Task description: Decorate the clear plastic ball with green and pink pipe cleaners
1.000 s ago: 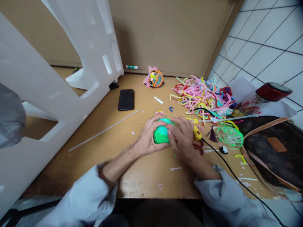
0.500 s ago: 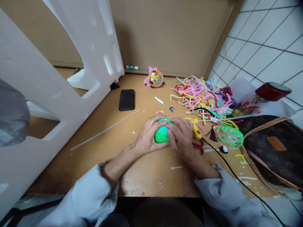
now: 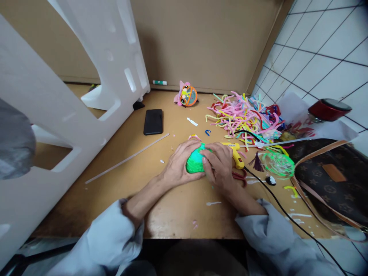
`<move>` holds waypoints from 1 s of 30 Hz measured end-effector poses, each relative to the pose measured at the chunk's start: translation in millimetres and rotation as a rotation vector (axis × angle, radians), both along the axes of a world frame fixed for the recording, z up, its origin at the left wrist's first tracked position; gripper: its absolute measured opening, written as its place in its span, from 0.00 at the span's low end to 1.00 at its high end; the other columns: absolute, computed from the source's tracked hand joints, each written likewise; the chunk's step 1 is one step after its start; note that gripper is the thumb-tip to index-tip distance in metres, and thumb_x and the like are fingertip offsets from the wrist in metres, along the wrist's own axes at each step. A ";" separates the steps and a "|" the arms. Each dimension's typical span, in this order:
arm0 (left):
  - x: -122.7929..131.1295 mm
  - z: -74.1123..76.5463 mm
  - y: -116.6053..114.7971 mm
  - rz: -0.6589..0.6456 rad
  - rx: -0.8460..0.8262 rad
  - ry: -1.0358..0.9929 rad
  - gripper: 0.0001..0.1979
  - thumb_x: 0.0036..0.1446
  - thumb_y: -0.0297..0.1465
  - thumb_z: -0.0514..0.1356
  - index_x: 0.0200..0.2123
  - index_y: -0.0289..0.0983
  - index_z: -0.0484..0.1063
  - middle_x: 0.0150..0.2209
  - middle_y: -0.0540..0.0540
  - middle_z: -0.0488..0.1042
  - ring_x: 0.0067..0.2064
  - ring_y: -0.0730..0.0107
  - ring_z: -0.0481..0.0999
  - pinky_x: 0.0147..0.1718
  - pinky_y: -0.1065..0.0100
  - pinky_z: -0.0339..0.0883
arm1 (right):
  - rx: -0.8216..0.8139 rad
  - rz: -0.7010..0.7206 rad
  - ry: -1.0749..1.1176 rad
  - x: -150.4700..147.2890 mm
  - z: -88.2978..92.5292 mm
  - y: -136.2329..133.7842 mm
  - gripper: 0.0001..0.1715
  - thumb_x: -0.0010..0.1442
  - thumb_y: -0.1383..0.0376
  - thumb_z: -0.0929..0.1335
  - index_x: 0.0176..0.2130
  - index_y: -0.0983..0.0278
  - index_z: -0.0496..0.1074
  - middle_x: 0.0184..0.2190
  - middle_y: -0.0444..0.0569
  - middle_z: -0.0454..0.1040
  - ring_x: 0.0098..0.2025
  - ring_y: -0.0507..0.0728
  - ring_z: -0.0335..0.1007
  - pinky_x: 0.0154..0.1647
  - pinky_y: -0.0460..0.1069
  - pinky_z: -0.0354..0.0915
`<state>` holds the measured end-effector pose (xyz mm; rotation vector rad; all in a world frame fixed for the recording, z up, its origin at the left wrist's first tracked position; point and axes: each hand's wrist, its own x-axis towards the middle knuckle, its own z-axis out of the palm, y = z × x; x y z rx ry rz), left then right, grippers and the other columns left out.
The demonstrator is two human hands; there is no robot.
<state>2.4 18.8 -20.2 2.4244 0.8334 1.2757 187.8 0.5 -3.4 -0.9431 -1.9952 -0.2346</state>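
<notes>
Head view: round green-and-teal ball [image 3: 194,161]

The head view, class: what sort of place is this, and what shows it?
Probably a craft workspace: a tangled, multicoloured pile of fuzzy strips, a yellow corded tool, likely a glue gun, and a rounded green piece held between the left hand and right hand.

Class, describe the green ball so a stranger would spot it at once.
Look to the middle of the wooden table. There the left hand and right hand hold a rounded ball, bright green, unlike the yellow glue gun nearby.
</notes>
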 end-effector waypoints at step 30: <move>-1.2 0.6 -2.0 0.010 -0.060 0.040 0.45 0.53 0.42 0.68 0.69 0.43 0.52 0.67 0.32 0.57 0.69 0.42 0.58 0.64 0.40 0.59 | -0.016 0.039 -0.025 -0.9 -2.5 -2.4 0.14 0.64 0.61 0.66 0.50 0.61 0.66 0.48 0.57 0.72 0.49 0.64 0.68 0.47 0.59 0.63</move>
